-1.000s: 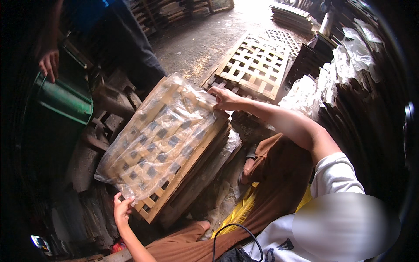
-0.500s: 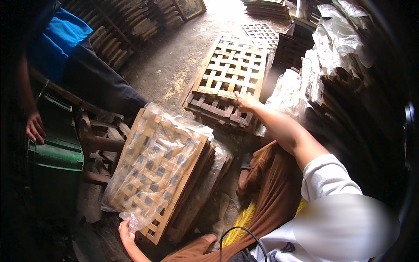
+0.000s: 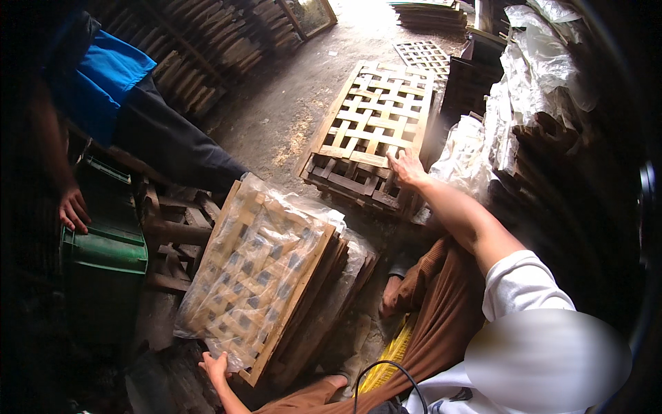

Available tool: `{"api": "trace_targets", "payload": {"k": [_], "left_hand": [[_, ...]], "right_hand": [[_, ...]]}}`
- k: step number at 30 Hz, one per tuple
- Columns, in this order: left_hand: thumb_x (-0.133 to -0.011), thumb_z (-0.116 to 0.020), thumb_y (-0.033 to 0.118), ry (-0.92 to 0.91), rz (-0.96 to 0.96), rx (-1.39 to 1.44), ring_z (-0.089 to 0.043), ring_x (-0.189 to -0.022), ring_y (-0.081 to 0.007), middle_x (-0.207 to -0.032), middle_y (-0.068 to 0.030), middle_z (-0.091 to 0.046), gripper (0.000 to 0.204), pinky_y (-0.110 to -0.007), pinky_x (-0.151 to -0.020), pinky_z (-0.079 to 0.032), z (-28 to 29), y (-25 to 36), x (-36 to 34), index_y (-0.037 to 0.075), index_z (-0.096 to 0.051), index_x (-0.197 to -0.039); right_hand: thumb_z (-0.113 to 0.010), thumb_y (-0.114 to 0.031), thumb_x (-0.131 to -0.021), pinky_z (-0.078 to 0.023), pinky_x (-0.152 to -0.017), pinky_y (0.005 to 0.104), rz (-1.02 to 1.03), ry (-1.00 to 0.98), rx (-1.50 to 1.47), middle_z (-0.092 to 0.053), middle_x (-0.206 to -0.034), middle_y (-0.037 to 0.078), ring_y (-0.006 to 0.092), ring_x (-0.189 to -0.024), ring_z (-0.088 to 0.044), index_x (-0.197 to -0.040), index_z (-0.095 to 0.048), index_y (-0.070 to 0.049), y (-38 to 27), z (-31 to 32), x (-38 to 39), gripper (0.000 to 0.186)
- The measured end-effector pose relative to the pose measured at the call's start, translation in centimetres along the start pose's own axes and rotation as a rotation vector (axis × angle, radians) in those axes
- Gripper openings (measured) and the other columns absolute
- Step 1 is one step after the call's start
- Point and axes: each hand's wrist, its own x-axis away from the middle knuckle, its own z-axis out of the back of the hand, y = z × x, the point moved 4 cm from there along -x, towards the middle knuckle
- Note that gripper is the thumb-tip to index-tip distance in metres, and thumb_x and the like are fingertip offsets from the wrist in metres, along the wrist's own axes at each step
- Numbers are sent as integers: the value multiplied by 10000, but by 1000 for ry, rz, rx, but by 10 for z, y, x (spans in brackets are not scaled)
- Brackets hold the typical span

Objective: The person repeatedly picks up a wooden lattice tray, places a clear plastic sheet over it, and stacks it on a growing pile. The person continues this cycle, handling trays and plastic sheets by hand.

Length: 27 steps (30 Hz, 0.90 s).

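Note:
A clear plastic sheet lies over a woven bamboo-strip tray with a wooden frame, which tops a stack in front of me. My left hand is closed at the near left corner, fingers curled at the edge of the sheet. The sheet now reaches almost to the tray's near edge. Farther off to the right, my right hand grips the near right corner of an uncovered woven lattice tray. That tray rests on another stack of darker framed trays.
A person in a blue top stands at the left, one hand on a green bin. White plastic sheets are piled at the right. A wooden stand sits beside the covered stack. Another lattice tray lies farther back.
My left hand has drawn the sheet's corner toward the tray's near edge, flattening it. My right hand has shifted, its fingers now bent around the far tray's corner. The view has shifted slightly.

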Motion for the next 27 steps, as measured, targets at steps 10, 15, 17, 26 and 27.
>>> {"api": "trace_targets", "payload": {"k": [10,15,17,26,27], "left_hand": [[-812,-629,268,357,-509,-234,-128,-1342,-451,-1449,-265,-155,709,-523,-1058,-231,-3,25,18,151,-269,-1412],[-878,-542,340,309,-714,-168,-14,-1376,-415,-1492,-230,-39,681,-519,-1089,-138,-29,47,26,191,-204,-1450],[-901,-474,420,157,-703,-198,2,-1379,-409,-1499,-216,-8,652,-537,-1084,-130,-50,38,6,209,-195,-1452],[-917,-338,548,339,-807,-53,33,-1378,-414,-1512,-179,17,648,-602,-1059,-74,-39,50,16,234,-172,-1459],[-918,-344,539,246,-738,-91,29,-1378,-415,-1511,-182,10,646,-600,-1059,-71,-48,48,13,231,-170,-1459]], "right_hand": [[-601,-193,-707,-458,-767,437,80,176,-155,-613,-840,139,308,-909,-558,-1238,-479,-167,-37,68,8,546],[-590,-148,-712,-494,-594,428,115,238,-225,-586,-677,142,320,-652,-622,-1071,-516,-185,-43,87,12,368],[-621,-155,-697,-494,-619,429,113,269,-234,-596,-693,136,322,-673,-620,-1098,-535,-217,-41,86,7,415],[-519,-60,-779,-356,-480,323,40,503,-561,-453,-525,71,141,-481,-430,-1063,-655,-158,-20,100,6,330],[-514,-48,-775,-353,-478,316,41,523,-604,-462,-528,57,127,-485,-426,-1080,-654,-149,-19,101,3,350]]}}
